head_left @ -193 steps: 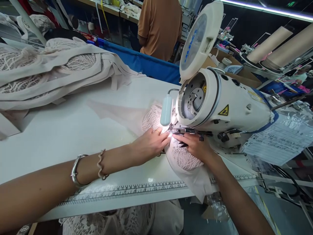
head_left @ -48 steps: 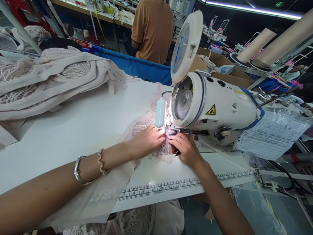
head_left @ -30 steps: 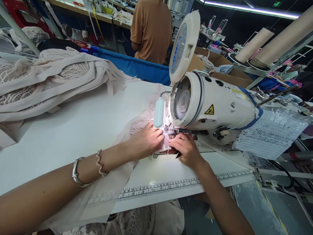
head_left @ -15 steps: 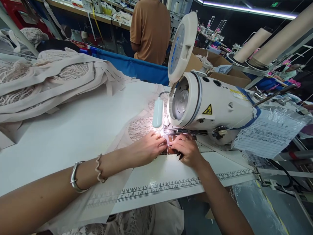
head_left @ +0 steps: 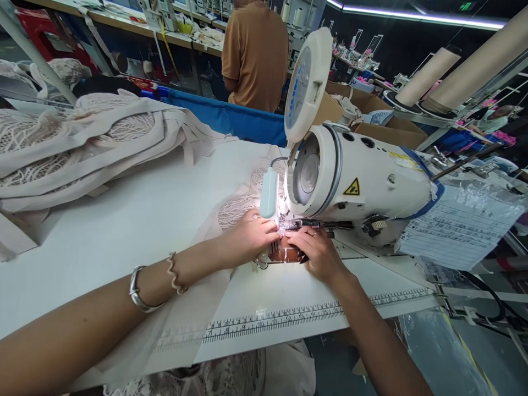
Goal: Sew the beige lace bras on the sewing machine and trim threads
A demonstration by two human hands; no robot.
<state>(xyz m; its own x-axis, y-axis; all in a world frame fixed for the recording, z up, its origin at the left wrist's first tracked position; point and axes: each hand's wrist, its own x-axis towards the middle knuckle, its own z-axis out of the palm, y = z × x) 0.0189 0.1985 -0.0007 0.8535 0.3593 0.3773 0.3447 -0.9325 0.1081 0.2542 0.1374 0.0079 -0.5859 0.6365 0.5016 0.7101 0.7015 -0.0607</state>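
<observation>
My left hand (head_left: 251,239) lies on a beige lace fabric piece (head_left: 233,212) just left of the needle of the white sewing machine (head_left: 355,179). Its fingers are curled and pressed down on the cloth. My right hand (head_left: 315,253) sits right of the needle with its fingers pinched on the fabric's edge, and a dark tool tip shows under its palm. A small lamp (head_left: 269,192) lights the needle area. The metal needle plate (head_left: 282,254) shows between both hands.
A heap of beige lace garments (head_left: 74,137) fills the table's left. A printed ruler (head_left: 272,322) runs along the white table's front edge. A person in a brown shirt (head_left: 256,52) stands behind. Paper sheets in plastic (head_left: 457,225) hang at the machine's right.
Over the frames the lace has fed away under the needle, baring the metal plate between my hands. Both hands stay at the needle, having shifted only slightly.
</observation>
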